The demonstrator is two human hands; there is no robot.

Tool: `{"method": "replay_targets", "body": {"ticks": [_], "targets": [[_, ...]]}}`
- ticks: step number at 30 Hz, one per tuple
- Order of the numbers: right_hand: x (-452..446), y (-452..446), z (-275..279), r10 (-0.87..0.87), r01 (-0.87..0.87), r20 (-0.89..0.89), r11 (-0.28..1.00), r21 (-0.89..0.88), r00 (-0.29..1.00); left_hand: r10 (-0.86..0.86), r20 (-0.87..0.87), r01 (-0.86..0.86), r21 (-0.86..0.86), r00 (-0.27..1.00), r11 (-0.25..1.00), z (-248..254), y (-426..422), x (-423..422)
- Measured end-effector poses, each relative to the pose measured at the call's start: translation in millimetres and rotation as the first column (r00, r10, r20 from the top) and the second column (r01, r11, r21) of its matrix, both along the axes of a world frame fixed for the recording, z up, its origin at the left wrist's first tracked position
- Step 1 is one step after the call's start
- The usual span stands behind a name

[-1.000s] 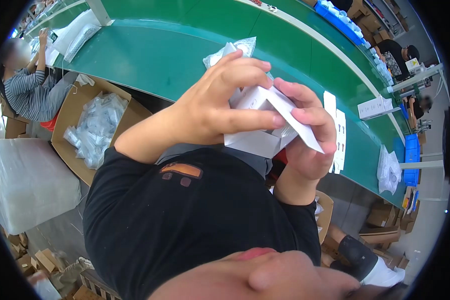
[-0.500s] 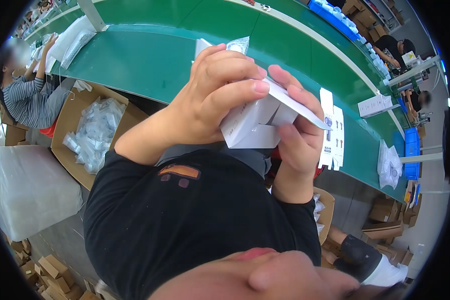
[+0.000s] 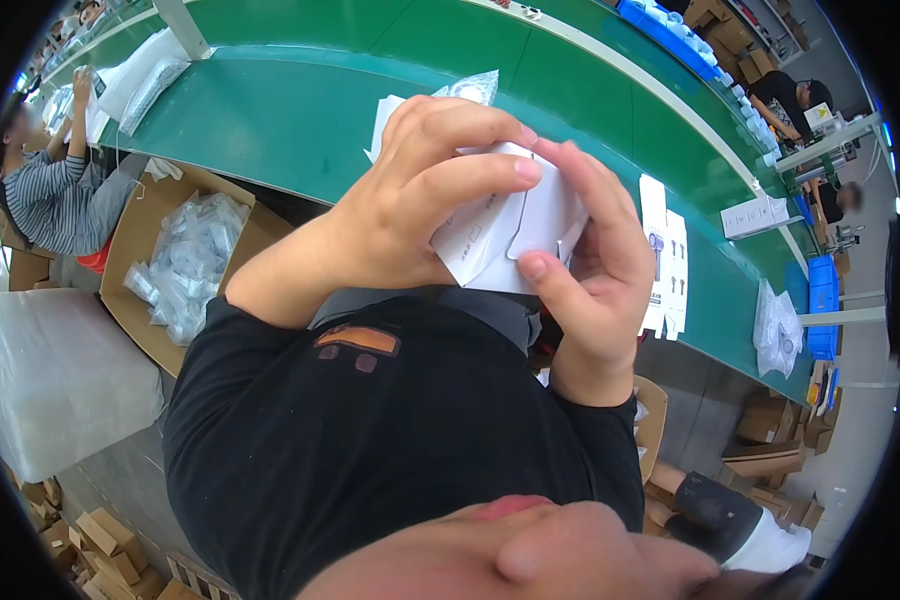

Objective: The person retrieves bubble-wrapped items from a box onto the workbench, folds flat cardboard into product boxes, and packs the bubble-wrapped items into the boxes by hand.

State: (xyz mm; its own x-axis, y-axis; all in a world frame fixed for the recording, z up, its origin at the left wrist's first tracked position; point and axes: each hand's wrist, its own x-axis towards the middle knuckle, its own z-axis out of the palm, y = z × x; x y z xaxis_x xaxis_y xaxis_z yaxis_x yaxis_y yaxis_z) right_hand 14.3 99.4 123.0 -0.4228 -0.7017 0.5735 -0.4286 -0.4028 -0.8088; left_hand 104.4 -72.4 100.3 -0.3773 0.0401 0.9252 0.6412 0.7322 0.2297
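Note:
A small white carton point(image 3: 480, 238) with fine print is held between both hands above my lap, at the edge of the green bench. My left hand point(image 3: 440, 175) grips it from the left, fingers bent over its top. On the other side, my right hand point(image 3: 605, 250) cups the end of the carton, its thumb pressed on the end flap. That flap lies nearly flat against the end. Behind my left hand, a clear plastic bag point(image 3: 475, 88) lies on the bench. Flat printed white cartons point(image 3: 667, 270) rest to the right of my right hand.
A cardboard box point(image 3: 135, 225) of clear bagged parts stands at left, near a large plastic-wrapped stack point(image 3: 65, 385). On the green bench point(image 3: 280, 120) are a white box point(image 3: 755, 216) and a bagged item point(image 3: 778, 330) at right. A person in stripes point(image 3: 55, 200) sits at left.
The raised flap on the carton's end has been folded down. My right thumb has moved left across it, and the carton has turned slightly.

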Motion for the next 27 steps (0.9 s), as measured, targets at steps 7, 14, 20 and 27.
{"method": "replay_targets", "body": {"ticks": [7, 14, 20, 27], "targets": [[4, -2, 3, -0.105, 0.106, -0.148, 0.994, -0.001, 0.983, -0.037, 0.027, 0.036, 0.031, 0.999, 0.999, -9, 2, 4], [4, -4, 3, -0.122, 0.123, -0.217, 0.992, -0.005, 0.969, -0.054, 0.023, 0.054, 0.008, 0.998, 0.999, -16, 5, 3], [6, -6, 4, -0.110, 0.108, -0.162, 0.994, -0.016, 0.981, -0.052, 0.001, 0.052, 0.021, 0.999, 0.998, -16, 6, 2], [7, -8, 4, -0.114, 0.112, -0.156, 0.993, -0.021, 0.981, -0.010, 0.015, 0.010, -0.004, 1.000, 1.000, -13, 8, 2]]}}
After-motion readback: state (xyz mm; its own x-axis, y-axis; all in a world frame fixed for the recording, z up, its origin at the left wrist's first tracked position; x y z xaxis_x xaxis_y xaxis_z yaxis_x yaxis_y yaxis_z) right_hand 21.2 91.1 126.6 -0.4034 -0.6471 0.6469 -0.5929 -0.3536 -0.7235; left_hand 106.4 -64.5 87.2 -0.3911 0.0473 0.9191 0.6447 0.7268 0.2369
